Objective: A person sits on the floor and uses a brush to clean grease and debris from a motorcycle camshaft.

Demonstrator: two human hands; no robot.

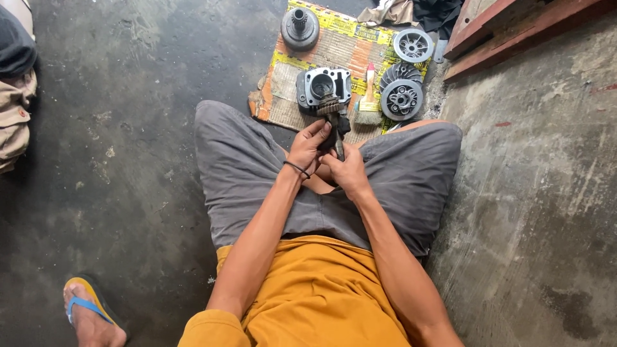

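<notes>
I sit on the floor in grey shorts and an orange shirt. My left hand (308, 146) and my right hand (347, 170) both grip a dark metal gear shaft (335, 122) held upright between my knees, its toothed gear end at the top. My left wrist wears a thin black band. Just beyond the shaft an engine cylinder block (323, 85) lies on a flattened piece of cardboard (283, 83).
On the cardboard also lie a round hub with a splined stub (300, 27), a small brush (369, 96), a finned pulley disc (401, 96) and a silver disc (413, 45). Red wooden boards (514, 26) lie at top right. Another person's sandalled foot (90, 315) rests at bottom left.
</notes>
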